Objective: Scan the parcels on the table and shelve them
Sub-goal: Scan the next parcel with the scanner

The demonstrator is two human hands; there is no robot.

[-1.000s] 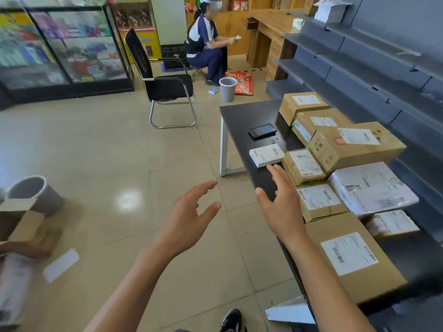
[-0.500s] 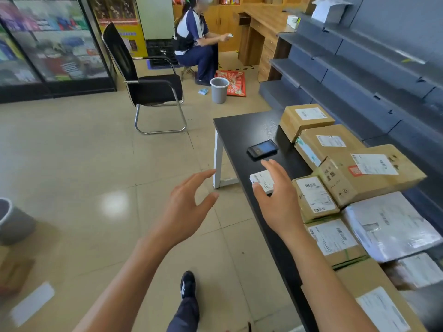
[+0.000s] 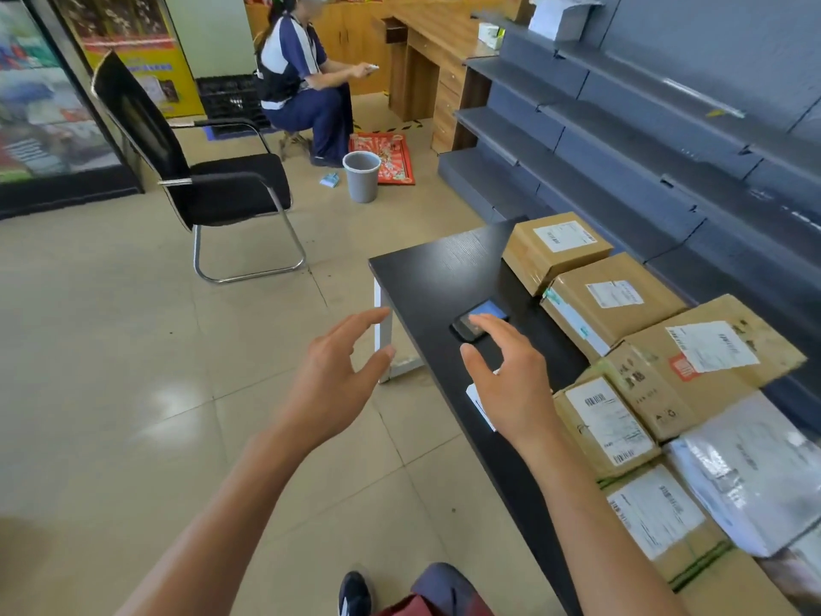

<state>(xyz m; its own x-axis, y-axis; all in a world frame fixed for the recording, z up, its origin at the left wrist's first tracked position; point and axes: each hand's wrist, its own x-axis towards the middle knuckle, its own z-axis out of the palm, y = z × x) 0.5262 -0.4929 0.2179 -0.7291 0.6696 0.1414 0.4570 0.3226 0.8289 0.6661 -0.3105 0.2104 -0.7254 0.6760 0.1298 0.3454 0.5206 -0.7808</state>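
Where right hand hovers spread: scanner, long axis toward far-right parcels.

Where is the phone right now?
In the head view the phone lies on the black table, near its left edge, just beyond the right hand fingertips and left of the row of boxes.

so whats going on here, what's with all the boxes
A person is reaching with the right hand for a phone lying on a black table, fingers just over it, not gripping. The left hand hangs open beside the table. Labelled cardboard boxes line the table; the grey shelves behind look bare.
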